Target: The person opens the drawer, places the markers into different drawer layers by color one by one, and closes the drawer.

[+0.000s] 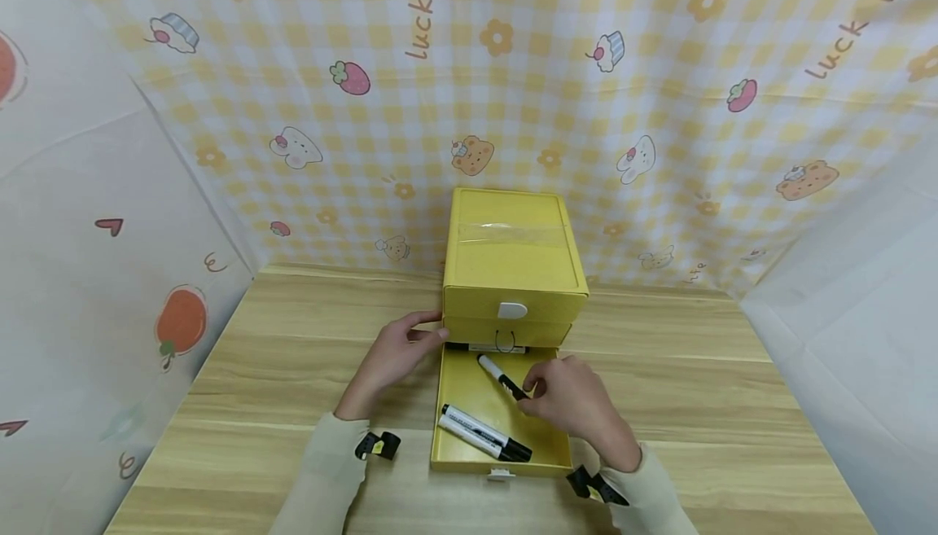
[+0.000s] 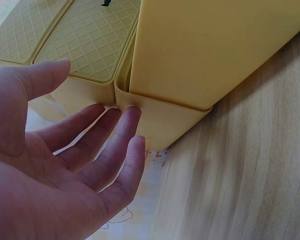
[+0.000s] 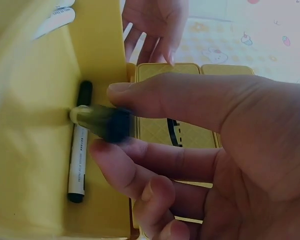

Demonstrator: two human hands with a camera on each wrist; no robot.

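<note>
A yellow drawer box stands on the table with its lower drawer pulled out. My left hand rests its fingertips against the box's left side, fingers fairly straight, as the left wrist view shows. Over the drawer, my right hand pinches the dark end of a marker between thumb and fingertips; this marker looks blurred in the right wrist view. Two white markers with black caps lie side by side at the drawer's front. Another marker lies across its back, partly hidden in the head view.
The upper drawer is closed and has a white tab. A thin dark loop hangs below it. Wood-grain table surrounds the box, and a patterned cloth hangs behind.
</note>
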